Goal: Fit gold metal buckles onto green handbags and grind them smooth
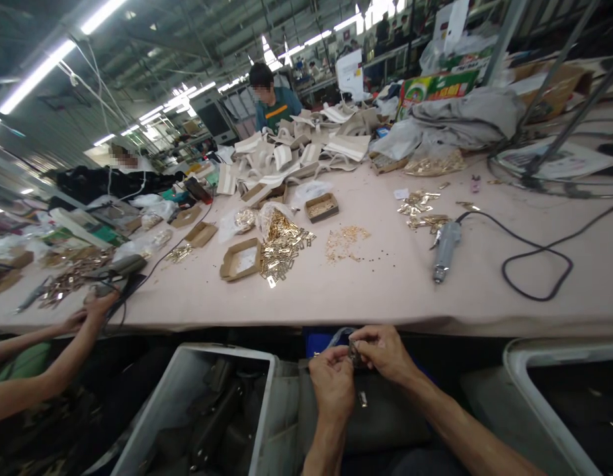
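Observation:
Below the table's front edge, both of my hands come together around a small dark piece (354,355), whose exact kind I cannot make out because fingers cover most of it. My left hand (332,383) is closed at its near side, thumb and fingertips pinched together. From the right, my right hand (384,354) pinches the same piece. A dark grey-green bag-like item (385,413) lies under the hands, with a small shiny metal fitting (362,398) on it. Just behind my fingers a strip of clear plastic (342,336) shows against something blue.
A grey electric screwdriver (446,251) lies on the pink-covered table (485,284), its cord looping right. Gold metal plates (281,254), small screws (346,243) and cardboard trays (241,259) are spread leftward. Grey bins (274,410) flank me. A co-worker's arms (63,360) reach in at left.

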The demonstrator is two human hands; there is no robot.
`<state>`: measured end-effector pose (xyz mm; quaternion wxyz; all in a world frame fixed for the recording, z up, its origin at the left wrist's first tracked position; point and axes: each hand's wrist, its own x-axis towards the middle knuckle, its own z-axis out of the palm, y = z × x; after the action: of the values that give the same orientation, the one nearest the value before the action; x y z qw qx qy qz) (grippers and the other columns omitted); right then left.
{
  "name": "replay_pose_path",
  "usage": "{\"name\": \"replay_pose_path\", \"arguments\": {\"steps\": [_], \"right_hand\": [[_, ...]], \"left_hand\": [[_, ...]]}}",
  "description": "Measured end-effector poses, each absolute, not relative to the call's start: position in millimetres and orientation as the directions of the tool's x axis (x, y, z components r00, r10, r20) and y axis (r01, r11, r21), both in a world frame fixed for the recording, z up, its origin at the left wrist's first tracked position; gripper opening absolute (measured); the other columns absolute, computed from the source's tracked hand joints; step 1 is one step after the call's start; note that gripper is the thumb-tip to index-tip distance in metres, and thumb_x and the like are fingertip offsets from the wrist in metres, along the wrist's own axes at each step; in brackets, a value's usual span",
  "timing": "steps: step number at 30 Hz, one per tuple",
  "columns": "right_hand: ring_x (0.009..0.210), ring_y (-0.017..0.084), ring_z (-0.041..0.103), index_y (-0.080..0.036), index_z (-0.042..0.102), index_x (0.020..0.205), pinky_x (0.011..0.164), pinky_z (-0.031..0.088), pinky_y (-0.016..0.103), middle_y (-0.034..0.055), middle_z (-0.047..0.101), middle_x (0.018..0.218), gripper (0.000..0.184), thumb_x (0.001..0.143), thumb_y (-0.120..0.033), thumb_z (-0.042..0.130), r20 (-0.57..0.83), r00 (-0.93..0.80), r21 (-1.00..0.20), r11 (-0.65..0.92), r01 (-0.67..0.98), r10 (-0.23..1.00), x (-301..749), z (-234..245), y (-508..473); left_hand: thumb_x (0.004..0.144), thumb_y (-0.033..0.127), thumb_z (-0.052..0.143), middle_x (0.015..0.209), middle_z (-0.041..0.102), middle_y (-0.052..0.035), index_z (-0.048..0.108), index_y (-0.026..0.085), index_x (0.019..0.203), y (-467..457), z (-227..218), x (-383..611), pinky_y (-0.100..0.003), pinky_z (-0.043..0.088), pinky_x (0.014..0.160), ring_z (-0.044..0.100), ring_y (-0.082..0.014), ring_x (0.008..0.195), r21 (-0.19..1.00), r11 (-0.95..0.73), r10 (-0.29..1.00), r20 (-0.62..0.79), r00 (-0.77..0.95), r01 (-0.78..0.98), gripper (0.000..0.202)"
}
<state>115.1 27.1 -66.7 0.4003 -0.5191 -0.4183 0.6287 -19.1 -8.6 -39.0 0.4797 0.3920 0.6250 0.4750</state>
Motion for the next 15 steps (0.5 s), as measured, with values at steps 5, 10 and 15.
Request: {"name": "replay_pose_path", "arguments": {"steps": [5, 10, 15], "right_hand": [[0.047, 0.013, 0.057, -0.01, 0.076, 0.092, 0.047, 0.049, 0.023, 0.0028, 0.066, 0.056, 0.032, 0.074, -0.036, 0.071, -0.29, -0.23, -0.937, -0.325, -0.128, 0.929, 117.6, -66.7, 29.8], [0.047, 0.012, 0.054, -0.012, 0.074, 0.083, 0.042, 0.04, 0.02, 0.0006, 0.061, 0.053, 0.03, 0.072, -0.039, 0.075, -0.27, -0.184, -0.95, -0.292, -0.109, 0.945, 115.8, -63.4, 29.7], [0.045, 0.011, 0.051, -0.013, 0.074, 0.083, 0.042, 0.039, 0.021, -0.0006, 0.059, 0.052, 0.03, 0.072, -0.04, 0.075, -0.264, -0.138, -0.949, -0.283, -0.139, 0.954, 115.2, -70.6, 31.5]], "left_hand": [[0.071, 0.018, 0.072, 0.074, 0.078, -0.0125, 0.076, 0.01, 0.084, -7.3, -53.3, -24.3, -0.03, 0.058, 0.062, 0.074, -0.0243, 0.065, 0.963, 0.265, 0.936, -0.246, -0.253, 0.042, 0.016], [0.073, 0.019, 0.071, 0.073, 0.076, -0.0116, 0.075, 0.01, 0.083, -9.6, -57.2, -22.4, -0.028, 0.058, 0.063, 0.073, -0.0231, 0.067, 0.965, 0.246, 0.934, -0.212, -0.289, 0.087, 0.014], [0.088, 0.034, 0.063, 0.068, 0.074, -0.0082, 0.073, 0.011, 0.107, -18.9, -51.1, -14.9, -0.023, 0.048, 0.045, 0.066, -0.0176, 0.046, 0.956, 0.259, 0.953, -0.229, -0.196, 0.139, 0.031]]}}
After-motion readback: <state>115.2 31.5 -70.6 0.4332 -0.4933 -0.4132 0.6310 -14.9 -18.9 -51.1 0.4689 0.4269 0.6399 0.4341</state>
